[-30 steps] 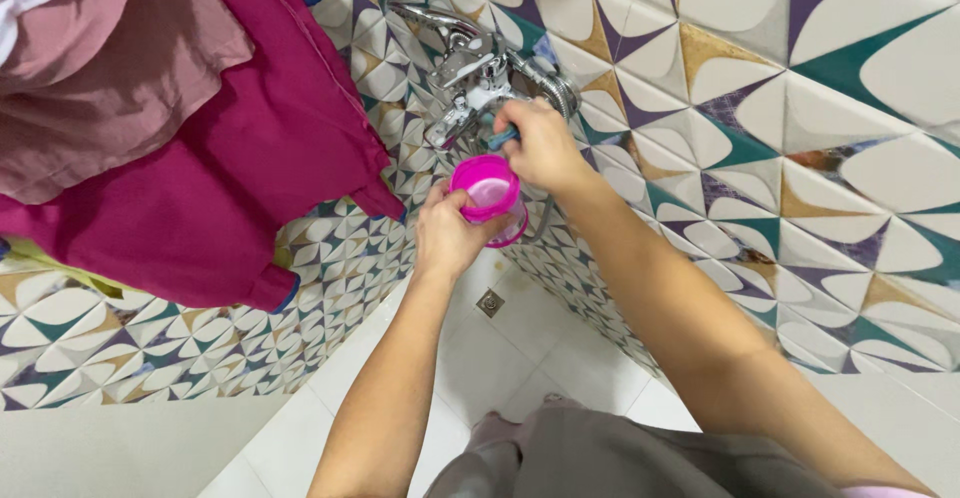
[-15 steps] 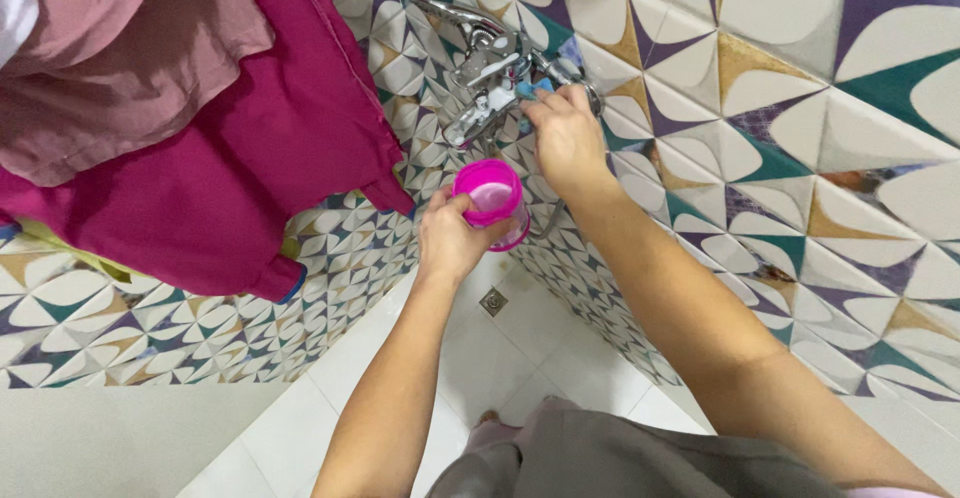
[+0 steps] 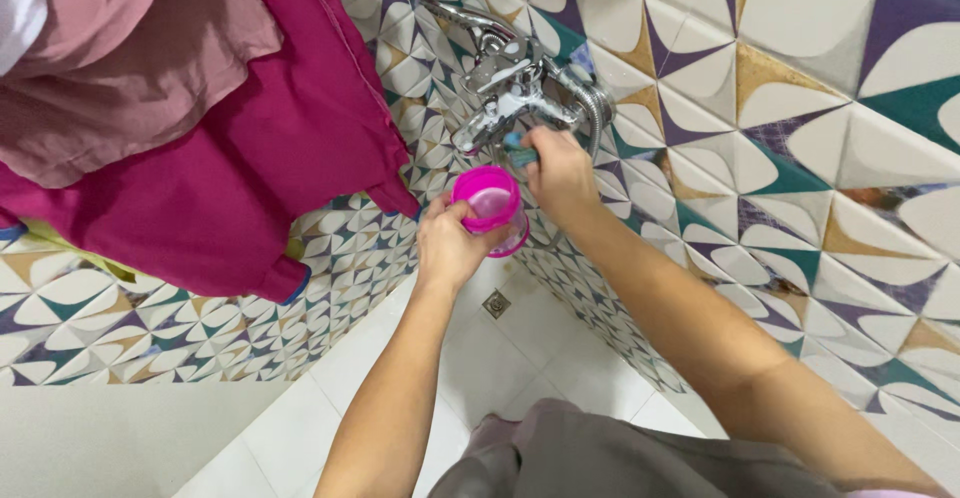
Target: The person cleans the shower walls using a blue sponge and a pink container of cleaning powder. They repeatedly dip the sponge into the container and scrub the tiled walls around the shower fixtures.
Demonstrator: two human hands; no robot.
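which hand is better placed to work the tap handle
Right. The right hand is already up at the tap, fingers on its handle. The left hand is busy holding the pink cup under the spout.

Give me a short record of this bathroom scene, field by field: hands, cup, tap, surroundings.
left hand: holds the pink cup by its side
right hand: on the tap handle
pink cup: upright, below the spout
tap: chrome, mounted on the patterned tiled wall
clothes: magenta and pink, hanging at left
floor: white tiles, with a drain
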